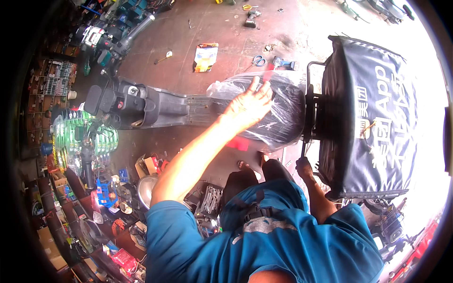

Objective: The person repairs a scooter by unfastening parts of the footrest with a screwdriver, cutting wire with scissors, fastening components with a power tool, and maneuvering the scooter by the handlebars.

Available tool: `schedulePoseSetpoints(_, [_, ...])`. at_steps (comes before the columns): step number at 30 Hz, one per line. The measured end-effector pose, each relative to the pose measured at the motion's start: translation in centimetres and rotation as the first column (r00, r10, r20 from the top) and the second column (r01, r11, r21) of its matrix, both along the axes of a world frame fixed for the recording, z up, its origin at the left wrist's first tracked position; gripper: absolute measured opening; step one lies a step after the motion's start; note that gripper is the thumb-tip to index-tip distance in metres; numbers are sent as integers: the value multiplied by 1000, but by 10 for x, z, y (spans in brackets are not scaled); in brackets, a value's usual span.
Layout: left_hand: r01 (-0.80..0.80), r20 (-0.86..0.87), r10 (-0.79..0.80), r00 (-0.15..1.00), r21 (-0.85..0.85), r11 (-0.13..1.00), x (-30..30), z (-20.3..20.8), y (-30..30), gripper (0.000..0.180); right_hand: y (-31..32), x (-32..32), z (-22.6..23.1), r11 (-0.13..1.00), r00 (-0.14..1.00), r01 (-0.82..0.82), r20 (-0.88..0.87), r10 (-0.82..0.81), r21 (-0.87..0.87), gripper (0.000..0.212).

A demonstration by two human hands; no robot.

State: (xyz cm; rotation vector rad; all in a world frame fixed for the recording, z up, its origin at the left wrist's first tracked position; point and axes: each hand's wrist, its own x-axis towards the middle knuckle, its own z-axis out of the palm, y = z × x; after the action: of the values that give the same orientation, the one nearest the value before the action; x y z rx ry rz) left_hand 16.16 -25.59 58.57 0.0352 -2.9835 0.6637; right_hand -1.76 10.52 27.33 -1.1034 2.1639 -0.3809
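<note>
A scooter stands crosswise in front of me, its handlebar end to the left. Its black seat (288, 106) is wrapped in clear, wrinkled plastic film (269, 128). My left hand (247, 106) rests over the film on the seat, fingers stretched and apart, holding nothing. Behind the seat is a black metal rear rack (310, 113). Low on its near side, my right hand (304, 166) is closed around the rack's bar; shadow partly hides the fingers. A large black delivery box (368, 118) sits behind the rack.
On the floor beyond the scooter lie blue-handled scissors (258, 61), a cordless drill (283, 63), another drill (252, 19) and a coloured packet (205, 57). Wrenches fill a tray (211, 200) beside my legs. Parts and green-wrapped coils (85, 134) crowd the left.
</note>
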Motion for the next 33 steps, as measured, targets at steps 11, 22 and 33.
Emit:
schedulePoseSetpoints(11, [-759,-206,901,381,487,432,261,38,40,49,5,-2,-8,999,994,-6,108,11,-50,18])
schedulePoseSetpoints(22, [-979,-341,917,-206,72,-193,537,123,26,70,-26,-3,22,673,531,659,425,-733,336,25])
schedulePoseSetpoints(33, [-946,-170,934,-315,141,-294,555,159,-21,44,-34,-18,21,587,629,673,70,-775,450,40])
